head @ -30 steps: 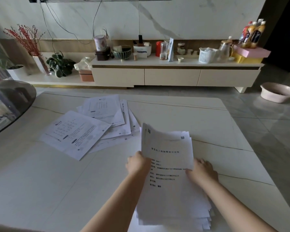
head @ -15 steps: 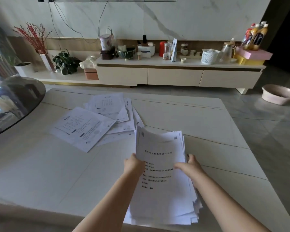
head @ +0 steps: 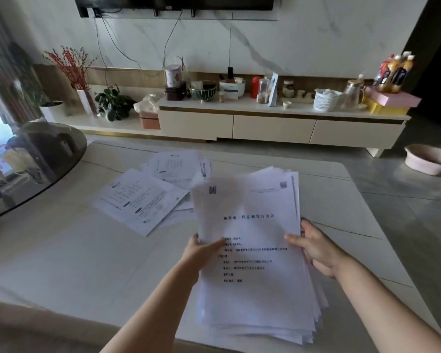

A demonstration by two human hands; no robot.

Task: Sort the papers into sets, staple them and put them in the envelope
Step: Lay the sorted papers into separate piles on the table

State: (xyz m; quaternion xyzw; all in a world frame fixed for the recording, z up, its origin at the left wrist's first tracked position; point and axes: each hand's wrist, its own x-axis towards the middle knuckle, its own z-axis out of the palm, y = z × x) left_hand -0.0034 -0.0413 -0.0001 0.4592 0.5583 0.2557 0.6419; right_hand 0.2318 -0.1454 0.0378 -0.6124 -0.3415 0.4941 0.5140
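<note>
Nearest, at 6 o'clock, the person is holding a thick stack of papers [head: 255,276] w/ both hands; its near end is lying on the pale surface [head: 69,263] by the front edge, far end tipped up off it. The left hand [head: 201,250] is pinching the left edge, thumb lying over the top sheet, fingers hidden underneath. The right hand [head: 316,247] is gripping the right edge, thumb on the printed face, fingers curling behind the stack.

Step in hand, prob.: sorting, i.e. taking sheets off the top for a set. To do it well she/he should be peeling only the top sheet w/ the left thumb while the right hand is steadying the rest; the edges are fanning out unevenly, so a loose grip is risking a slide. Squaring the stack against the surface first would help.

The top sheet is white w/ a centred title line, several short text lines lower down, and a QR-type mark at the top left; upper part is blurring.

Farther, at 10–11 o'clock, loose printed sheets [head: 140,197] are lying overlapped on the surface, well apart from the hands. No stapler or envelope showing.
</note>
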